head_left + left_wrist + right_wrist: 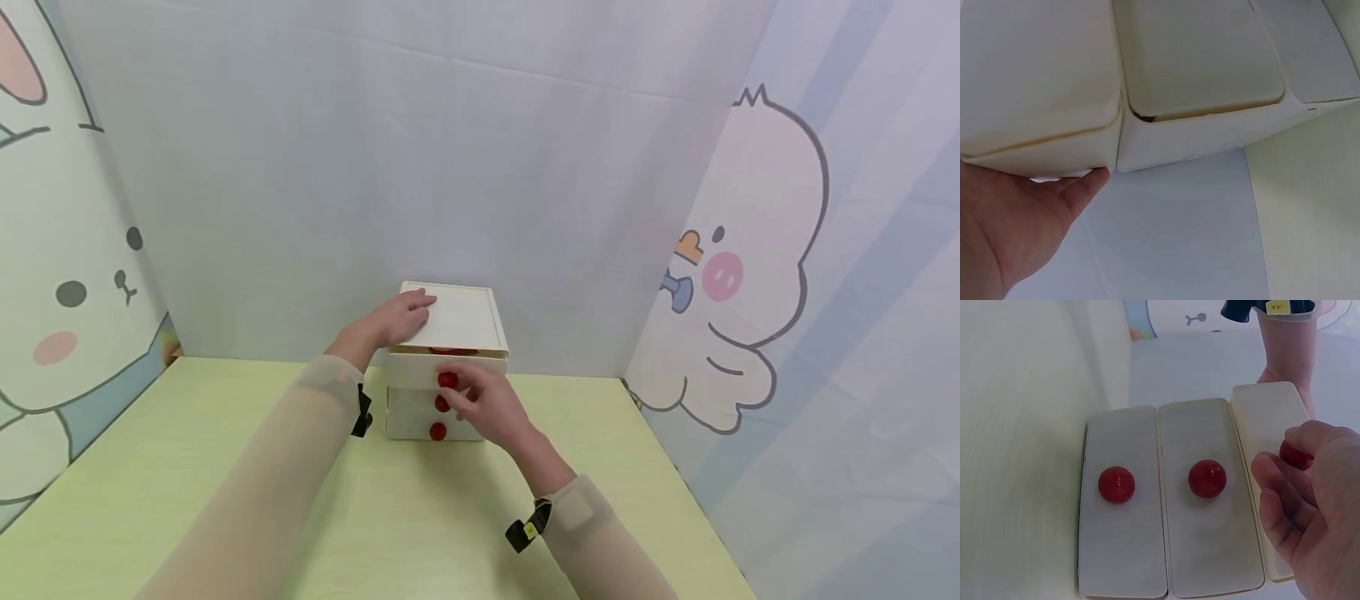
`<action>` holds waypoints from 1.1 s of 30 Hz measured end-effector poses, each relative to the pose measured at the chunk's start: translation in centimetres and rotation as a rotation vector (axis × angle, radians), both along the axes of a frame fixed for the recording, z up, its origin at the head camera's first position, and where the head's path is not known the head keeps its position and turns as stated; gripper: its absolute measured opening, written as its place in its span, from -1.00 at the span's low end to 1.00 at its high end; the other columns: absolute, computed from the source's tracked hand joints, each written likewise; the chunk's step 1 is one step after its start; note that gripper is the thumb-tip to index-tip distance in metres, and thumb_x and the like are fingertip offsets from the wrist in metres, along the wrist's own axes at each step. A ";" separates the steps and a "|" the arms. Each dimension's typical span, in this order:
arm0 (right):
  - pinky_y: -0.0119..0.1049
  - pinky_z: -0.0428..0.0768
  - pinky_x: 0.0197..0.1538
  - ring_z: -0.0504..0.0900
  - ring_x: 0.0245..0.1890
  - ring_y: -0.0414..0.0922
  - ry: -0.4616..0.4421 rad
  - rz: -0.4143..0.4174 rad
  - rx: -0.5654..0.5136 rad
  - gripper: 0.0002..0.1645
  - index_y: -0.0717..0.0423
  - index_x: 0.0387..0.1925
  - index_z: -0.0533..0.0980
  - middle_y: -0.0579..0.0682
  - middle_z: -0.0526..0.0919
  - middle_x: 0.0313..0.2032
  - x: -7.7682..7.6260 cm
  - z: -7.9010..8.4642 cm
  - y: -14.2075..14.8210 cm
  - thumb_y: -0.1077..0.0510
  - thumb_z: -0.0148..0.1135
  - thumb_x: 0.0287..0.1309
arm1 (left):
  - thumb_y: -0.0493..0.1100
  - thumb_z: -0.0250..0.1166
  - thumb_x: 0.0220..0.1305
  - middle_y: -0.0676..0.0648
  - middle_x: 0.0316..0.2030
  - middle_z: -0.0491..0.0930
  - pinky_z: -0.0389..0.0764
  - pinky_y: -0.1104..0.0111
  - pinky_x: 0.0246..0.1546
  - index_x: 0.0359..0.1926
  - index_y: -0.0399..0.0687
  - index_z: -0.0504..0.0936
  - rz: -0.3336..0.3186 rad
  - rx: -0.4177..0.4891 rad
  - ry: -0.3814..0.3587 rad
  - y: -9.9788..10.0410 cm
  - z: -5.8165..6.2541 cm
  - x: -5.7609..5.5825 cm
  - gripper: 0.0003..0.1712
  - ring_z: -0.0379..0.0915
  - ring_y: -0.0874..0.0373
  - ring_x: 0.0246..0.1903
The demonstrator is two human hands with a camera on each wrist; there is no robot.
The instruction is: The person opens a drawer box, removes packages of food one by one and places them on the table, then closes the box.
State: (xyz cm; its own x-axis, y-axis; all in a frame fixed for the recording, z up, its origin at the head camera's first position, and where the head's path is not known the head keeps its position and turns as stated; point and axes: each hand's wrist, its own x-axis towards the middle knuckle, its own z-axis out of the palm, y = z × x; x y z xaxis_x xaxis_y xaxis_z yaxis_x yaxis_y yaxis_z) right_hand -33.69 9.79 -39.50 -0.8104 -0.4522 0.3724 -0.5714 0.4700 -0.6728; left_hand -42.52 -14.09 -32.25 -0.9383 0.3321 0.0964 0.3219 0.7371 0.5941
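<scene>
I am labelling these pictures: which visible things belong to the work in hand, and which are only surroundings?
Work:
- white drawer box
- top drawer
- top red knob
- left hand
- right hand

Surroundings:
- table
- pale backdrop
- rabbit print
- duck print

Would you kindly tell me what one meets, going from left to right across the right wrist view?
Tabletop → bottom drawer's red knob → middle drawer's red knob → right hand.
</scene>
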 end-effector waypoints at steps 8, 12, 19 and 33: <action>-0.38 0.74 -0.32 0.65 -0.48 -0.23 0.000 0.008 0.003 -0.56 -0.13 0.34 0.67 -0.05 0.81 -0.18 0.9 -0.1 0.1 0.15 0.39 0.52 | 0.03 -0.25 0.74 -0.21 0.79 -0.07 -0.09 -0.16 0.77 0.74 -0.03 0.22 0.008 0.002 -0.009 -0.1 -0.4 -0.3 -0.30 -0.23 -0.23 0.78; -0.38 0.74 -0.33 0.65 -0.49 -0.25 0.004 0.018 0.001 -0.57 -0.11 0.34 0.67 -0.05 0.80 -0.17 1.3 0.0 0.1 0.16 0.38 0.52 | 0.02 -0.24 0.74 -0.22 0.79 -0.07 -0.09 -0.17 0.77 0.74 -0.04 0.22 0.011 0.003 -0.004 -0.1 -0.5 -0.3 -0.31 -0.22 -0.24 0.78; -0.39 0.75 -0.34 0.65 -0.50 -0.28 0.014 0.035 -0.010 -0.57 -0.07 0.33 0.67 -0.04 0.81 -0.18 2.0 0.1 0.2 0.18 0.38 0.51 | 0.01 -0.23 0.74 -0.22 0.79 -0.06 -0.09 -0.17 0.77 0.74 -0.04 0.23 0.015 0.013 -0.004 -0.1 -0.4 -0.2 -0.31 -0.22 -0.25 0.78; -0.40 0.73 -0.33 0.60 -0.48 -0.28 0.026 0.063 -0.035 -0.58 -0.06 0.33 0.67 -0.01 0.76 -0.08 2.8 -0.4 0.5 0.17 0.38 0.52 | 0.02 -0.22 0.73 -0.17 0.80 -0.06 -0.07 -0.17 0.76 0.74 -0.01 0.23 0.028 0.029 -0.017 0.0 -0.5 -0.6 -0.31 -0.22 -0.21 0.79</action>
